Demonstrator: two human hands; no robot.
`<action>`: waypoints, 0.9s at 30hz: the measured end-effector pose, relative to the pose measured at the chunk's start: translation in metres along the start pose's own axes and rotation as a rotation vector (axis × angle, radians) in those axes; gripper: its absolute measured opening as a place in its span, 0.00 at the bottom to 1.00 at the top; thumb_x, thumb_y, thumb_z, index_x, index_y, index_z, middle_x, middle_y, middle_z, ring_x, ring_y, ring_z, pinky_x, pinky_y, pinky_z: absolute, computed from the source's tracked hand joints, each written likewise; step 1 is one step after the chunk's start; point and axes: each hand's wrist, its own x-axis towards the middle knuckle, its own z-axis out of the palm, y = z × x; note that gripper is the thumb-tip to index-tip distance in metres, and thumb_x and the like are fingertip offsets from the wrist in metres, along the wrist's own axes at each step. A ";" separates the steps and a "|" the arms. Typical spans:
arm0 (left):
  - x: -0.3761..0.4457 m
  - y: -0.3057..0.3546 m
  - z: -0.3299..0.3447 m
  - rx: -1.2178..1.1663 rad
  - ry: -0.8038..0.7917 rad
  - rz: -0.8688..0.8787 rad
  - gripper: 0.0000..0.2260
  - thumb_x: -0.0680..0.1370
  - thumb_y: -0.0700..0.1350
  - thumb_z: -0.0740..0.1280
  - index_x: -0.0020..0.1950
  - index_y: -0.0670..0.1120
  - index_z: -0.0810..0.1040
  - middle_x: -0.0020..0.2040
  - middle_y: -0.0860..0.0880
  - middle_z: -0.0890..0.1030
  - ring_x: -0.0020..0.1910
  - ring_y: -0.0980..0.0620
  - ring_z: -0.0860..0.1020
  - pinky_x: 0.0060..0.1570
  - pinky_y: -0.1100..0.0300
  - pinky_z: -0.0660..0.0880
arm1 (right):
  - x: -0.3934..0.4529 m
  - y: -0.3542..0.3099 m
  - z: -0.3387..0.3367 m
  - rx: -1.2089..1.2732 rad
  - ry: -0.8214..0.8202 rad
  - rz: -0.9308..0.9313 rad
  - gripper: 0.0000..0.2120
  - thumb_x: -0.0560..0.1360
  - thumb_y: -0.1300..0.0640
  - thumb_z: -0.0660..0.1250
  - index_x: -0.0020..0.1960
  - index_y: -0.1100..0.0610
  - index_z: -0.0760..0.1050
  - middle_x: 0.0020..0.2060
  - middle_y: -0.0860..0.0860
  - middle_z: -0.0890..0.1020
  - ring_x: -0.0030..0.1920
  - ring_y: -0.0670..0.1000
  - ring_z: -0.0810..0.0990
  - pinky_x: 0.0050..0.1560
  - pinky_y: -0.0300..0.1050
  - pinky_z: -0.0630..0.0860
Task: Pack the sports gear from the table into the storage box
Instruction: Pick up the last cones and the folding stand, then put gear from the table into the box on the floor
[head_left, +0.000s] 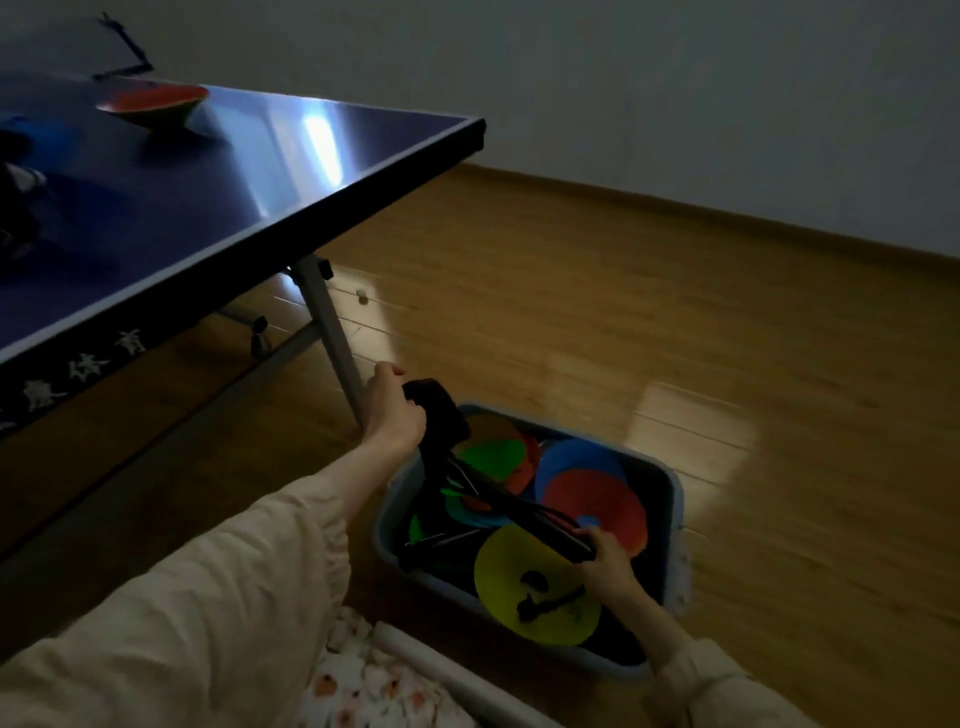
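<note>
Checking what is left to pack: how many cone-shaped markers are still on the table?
1 in view: a red marker near the far edge of the blue table. The table's left side is dark and cut off, so more may be hidden there.

The scene is dimly lit, and heavy darkening is seen toward the corners and edges. A bright streak of glare is thrown across the glossy blue table tennis table, and pale patches of light are laid on the wooden floor, beside the storage box and under the table's corner. The wall is rendered as a flat, murky grey. Straight lines are bowed by the wide-angle lens, most clearly at the table edge. Softness is found throughout: the red cone on the table is smeared, the dark objects at the left edge are left indistinct, and the box's rim is blurred.
</note>
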 end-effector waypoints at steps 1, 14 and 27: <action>0.001 -0.001 0.002 0.019 -0.018 0.010 0.18 0.78 0.32 0.60 0.66 0.47 0.64 0.66 0.44 0.68 0.62 0.44 0.72 0.57 0.51 0.76 | 0.005 0.005 0.006 -0.099 0.014 0.020 0.16 0.73 0.64 0.65 0.55 0.47 0.71 0.57 0.54 0.74 0.54 0.56 0.76 0.51 0.56 0.78; 0.014 -0.033 0.048 0.076 -0.151 -0.007 0.10 0.80 0.34 0.60 0.56 0.48 0.71 0.62 0.47 0.71 0.54 0.51 0.71 0.42 0.61 0.72 | 0.016 0.048 0.060 -0.514 0.052 -0.155 0.23 0.73 0.62 0.64 0.68 0.53 0.72 0.61 0.52 0.70 0.57 0.54 0.74 0.45 0.44 0.77; 0.031 -0.058 0.059 0.041 -0.266 -0.115 0.11 0.80 0.35 0.61 0.56 0.50 0.73 0.60 0.47 0.73 0.59 0.48 0.74 0.51 0.53 0.79 | 0.054 0.048 0.076 -0.544 -0.635 0.066 0.26 0.84 0.47 0.47 0.79 0.57 0.54 0.76 0.62 0.59 0.74 0.64 0.61 0.71 0.54 0.62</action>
